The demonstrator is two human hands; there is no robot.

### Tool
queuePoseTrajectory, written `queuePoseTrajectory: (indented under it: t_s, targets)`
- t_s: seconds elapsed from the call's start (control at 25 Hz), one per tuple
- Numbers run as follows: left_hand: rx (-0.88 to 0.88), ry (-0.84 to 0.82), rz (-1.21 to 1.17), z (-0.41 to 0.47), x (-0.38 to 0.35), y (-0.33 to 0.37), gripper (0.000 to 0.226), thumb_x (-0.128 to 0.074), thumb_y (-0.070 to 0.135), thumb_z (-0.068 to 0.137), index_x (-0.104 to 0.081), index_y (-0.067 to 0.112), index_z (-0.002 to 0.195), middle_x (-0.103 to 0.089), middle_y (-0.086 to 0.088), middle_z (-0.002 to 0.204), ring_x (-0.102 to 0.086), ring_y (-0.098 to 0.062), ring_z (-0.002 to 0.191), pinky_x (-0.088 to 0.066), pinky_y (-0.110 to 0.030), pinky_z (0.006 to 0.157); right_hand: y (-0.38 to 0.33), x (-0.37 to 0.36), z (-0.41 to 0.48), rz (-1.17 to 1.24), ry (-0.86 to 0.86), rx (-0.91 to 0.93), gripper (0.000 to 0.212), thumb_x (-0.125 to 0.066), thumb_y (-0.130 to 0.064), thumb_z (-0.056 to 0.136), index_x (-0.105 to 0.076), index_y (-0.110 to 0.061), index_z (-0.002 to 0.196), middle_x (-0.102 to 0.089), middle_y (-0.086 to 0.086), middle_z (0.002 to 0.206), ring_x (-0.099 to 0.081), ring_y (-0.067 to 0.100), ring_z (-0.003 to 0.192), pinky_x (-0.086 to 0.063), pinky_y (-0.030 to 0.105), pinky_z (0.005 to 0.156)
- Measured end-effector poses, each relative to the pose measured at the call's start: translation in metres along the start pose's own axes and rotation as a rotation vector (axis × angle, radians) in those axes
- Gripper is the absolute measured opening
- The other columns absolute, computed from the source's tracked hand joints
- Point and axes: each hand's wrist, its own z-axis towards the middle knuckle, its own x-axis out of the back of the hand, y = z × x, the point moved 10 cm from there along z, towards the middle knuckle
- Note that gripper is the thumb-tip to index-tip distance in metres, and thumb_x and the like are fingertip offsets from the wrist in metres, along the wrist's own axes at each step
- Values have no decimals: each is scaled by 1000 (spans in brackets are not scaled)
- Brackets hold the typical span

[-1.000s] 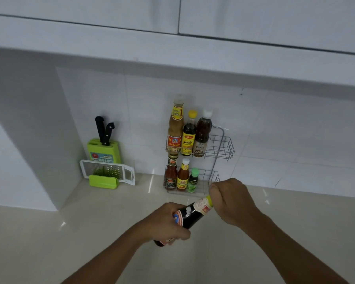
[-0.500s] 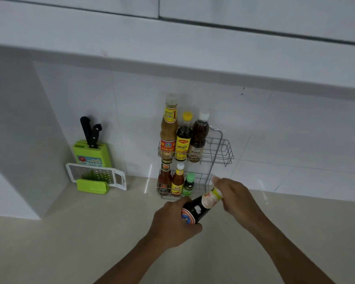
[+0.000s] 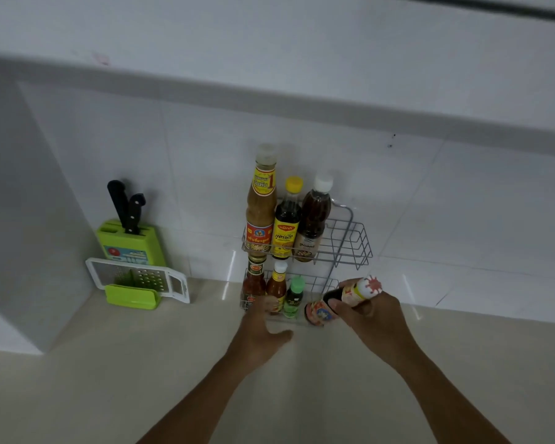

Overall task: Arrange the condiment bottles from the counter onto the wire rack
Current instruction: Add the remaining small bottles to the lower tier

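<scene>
your right hand (image 3: 370,312) has the dark bottle (image 3: 334,302) gripped by the neck, tilted beside the wire rack (image 3: 350,241), left hand (image 3: 263,328) loose, so straighten it before lowering into the bottom tier

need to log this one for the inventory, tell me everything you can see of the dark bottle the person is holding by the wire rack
The dark bottle looks like glass filled with near-black liquid. It has a white cap with a red pattern, a pale neck label and a round red, blue and orange body label. It is tilted, cap up and to the right, base low at the right end of the wire rack's bottom shelf. The right hand grips its neck and shoulder; whether the base rests on the shelf cannot be told.
</scene>
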Motion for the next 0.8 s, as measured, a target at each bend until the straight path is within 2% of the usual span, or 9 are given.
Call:
queuePoseTrajectory:
  t_s: [0.12,0.2,0.28,0.36,0.44,0.52,0.56,0.68,0.8]
  targets:
    - [160,187,-134,19,37,-41,45,-66,0,81,-51,20,119,-62,0,111,-61,-22,113,-48,-19,80,18,-1,24,-40,39,4,27,-85,-11,79,-70,-30,91,-75,-16,78,-69,-10,76,-52,7,62]
    - [234,213,-157,31,47,-59,45,-66,4,84,-50,19,124,-61,-4,123,-56,-25,123,-47,-27,90,33,-8,39,-79,31,13,29,-86,-12,77,-71,-26,98,-75,-13,86,-70,-5,79,-55,10,65]
    - [306,162,-108,41,47,-73,62,-67,14,87,-40,15,143,-49,-7,145,-46,-24,135,-44,-35,104,48,-20,51,-96,8,1,33,-86,-11,77,-72,-24,103,-75,-10,89,-70,0,81,-56,13,66]
    - [346,119,-43,47,46,-79,73,-63,19,89,-28,17,153,-38,-7,156,-39,-24,142,-39,-35,108,59,-34,62,-123,-45,-17,35,-84,-8,76,-73,-23,106,-75,-10,90,-71,6,79,-55,13,62]
    - [346,100,-10,52,43,-76,72,-59,21,90,-26,18,154,-35,-7,157,-38,-24,142,-36,-32,108,72,-46,71,-161,-85,-34,37,-84,-9,75,-74,-22,108,-76,-5,88,-73,16,74,-58,23,61]
    - [326,87,2,54,40,-70,64,-56,18,92,-33,18,151,-43,-5,153,-44,-25,137,-36,-26,99,81,-53,81,-210,-99,-54,38,-87,-18,74,-74,-23,109,-78,-2,89,-74,19,76,-62,34,68]
    - [315,82,11,56,39,-68,60,-55,15,91,-38,21,148,-48,-3,148,-49,-24,131,-36,-25,94,84,-56,87,-238,-115,-60,37,-87,-22,74,-73,-22,109,-77,-1,90,-74,16,79,-62,36,70]
    - [271,80,34,60,41,-64,53,-53,12,86,-52,29,136,-60,0,136,-54,-13,106,-38,-24,86,93,-65,103,-293,-181,-105,35,-85,-26,79,-70,-14,108,-74,2,93,-68,8,80,-51,23,63]
    - [266,89,38,61,42,-66,49,-54,15,85,-56,30,132,-64,2,131,-57,-15,106,-39,-26,85,102,-74,114,-304,-234,-134,42,-86,-24,78,-69,-10,114,-75,6,104,-68,13,87,-45,16,62]
